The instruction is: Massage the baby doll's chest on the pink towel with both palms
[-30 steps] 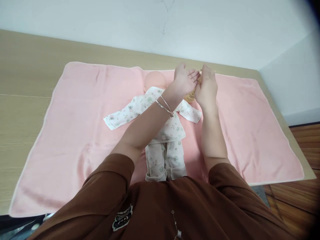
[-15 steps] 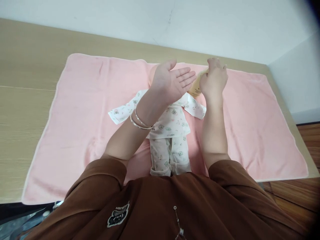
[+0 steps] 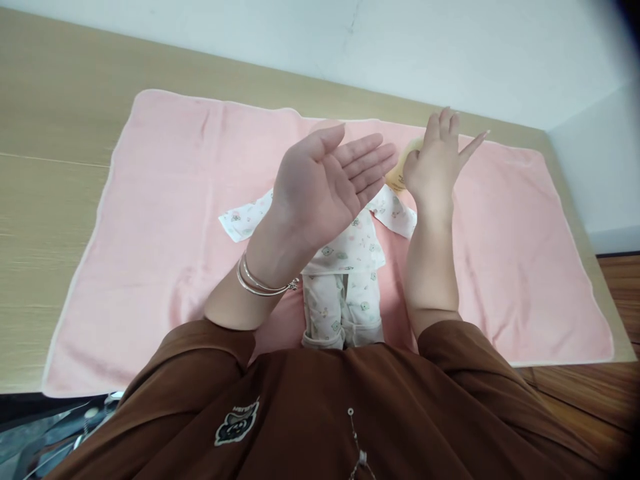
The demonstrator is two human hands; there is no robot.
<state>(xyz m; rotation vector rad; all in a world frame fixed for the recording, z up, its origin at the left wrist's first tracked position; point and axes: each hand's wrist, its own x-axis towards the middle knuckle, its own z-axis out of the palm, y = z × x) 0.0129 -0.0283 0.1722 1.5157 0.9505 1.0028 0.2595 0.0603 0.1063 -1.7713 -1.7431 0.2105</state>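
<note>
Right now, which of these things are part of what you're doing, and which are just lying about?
Seemingly in use:
- left hand, open, palm up
- right hand, at the yellow bottle; grip unclear
- patterned baby clothes, on the pink blanket

Seemingly just there:
- bracelets, worn
- table
- wooden floor

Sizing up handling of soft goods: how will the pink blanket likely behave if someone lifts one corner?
Probably floppy: the pink blanket shows soft creases and a thin border, so the corner should droop and fold. Likely light for its spread, as it looks thin. The printed outfit lying on it would probably shift or slide as the cloth rises.
</note>
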